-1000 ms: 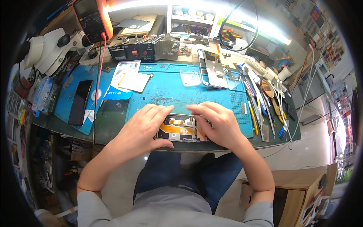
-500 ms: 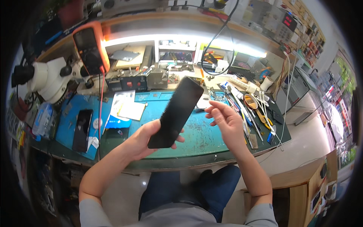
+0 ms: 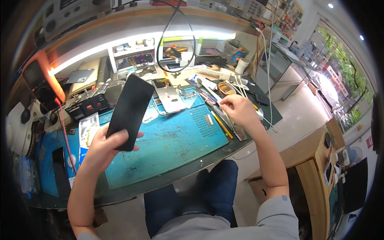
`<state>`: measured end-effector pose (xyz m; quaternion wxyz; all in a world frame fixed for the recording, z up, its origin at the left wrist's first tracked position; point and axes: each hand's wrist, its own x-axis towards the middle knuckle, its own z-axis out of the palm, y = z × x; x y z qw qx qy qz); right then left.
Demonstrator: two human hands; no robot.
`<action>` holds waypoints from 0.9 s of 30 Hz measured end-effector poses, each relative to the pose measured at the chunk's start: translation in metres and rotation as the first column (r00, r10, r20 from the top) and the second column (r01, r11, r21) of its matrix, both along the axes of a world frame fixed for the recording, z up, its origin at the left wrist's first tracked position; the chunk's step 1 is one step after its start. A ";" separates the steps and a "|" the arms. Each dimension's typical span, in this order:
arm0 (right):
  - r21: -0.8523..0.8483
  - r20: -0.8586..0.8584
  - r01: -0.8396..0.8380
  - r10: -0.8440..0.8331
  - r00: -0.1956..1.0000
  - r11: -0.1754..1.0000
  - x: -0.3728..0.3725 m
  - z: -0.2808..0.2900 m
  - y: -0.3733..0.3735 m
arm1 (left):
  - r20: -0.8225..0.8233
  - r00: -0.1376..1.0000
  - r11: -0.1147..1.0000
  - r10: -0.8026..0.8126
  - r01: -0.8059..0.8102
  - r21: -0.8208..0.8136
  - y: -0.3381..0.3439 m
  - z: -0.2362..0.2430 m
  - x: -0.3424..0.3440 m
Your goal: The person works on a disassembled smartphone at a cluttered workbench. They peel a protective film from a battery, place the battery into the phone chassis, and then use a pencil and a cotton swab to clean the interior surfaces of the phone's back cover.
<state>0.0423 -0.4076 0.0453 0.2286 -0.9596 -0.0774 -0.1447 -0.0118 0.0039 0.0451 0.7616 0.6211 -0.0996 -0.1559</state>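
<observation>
A black smartphone (image 3: 134,108) stands tilted above the work mat, its dark face toward me. My left hand (image 3: 101,149) is closed round its lower end, with the thumb lying across the front. Over the row of tools at the right of the bench is my right hand (image 3: 241,112). Its fingers are curled and pressed together, and whatever may be between them cannot be made out. Tweezers, pens and slim tools (image 3: 219,121) lie just beside and below that hand. Close behind it sits a round brown cup (image 3: 227,89).
A blue mat (image 3: 172,140) covers the bench middle, with a silver phone part (image 3: 171,99) at its back. Another dark phone (image 3: 61,172) lies far left, near an orange multimeter (image 3: 52,78) with a red lead. A black cable loop (image 3: 193,44) hangs overhead.
The view has turned to the right. My right hand has gone from beside the smartphone to above the tools, and its fingers have drawn together. The left hand still holds the smartphone.
</observation>
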 end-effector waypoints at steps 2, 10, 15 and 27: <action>-0.088 -0.029 -0.184 0.182 0.983 0.979 0.002 -0.012 -0.005 | -0.089 0.996 0.997 -0.021 0.027 0.066 0.013 -0.003 0.000; -0.234 -0.248 -0.243 0.183 0.951 0.941 0.011 -0.006 0.024 | 0.209 0.966 0.936 0.154 -0.210 0.281 0.025 0.007 -0.001; -0.233 -0.052 -0.436 0.436 0.898 0.869 0.021 -0.011 0.046 | 0.392 0.885 0.901 0.249 -0.361 0.242 0.036 -0.001 0.010; -0.245 0.120 -0.528 0.565 0.816 0.814 -0.028 -0.039 0.096 | 0.519 0.826 0.754 0.218 -0.480 0.448 0.042 -0.020 0.008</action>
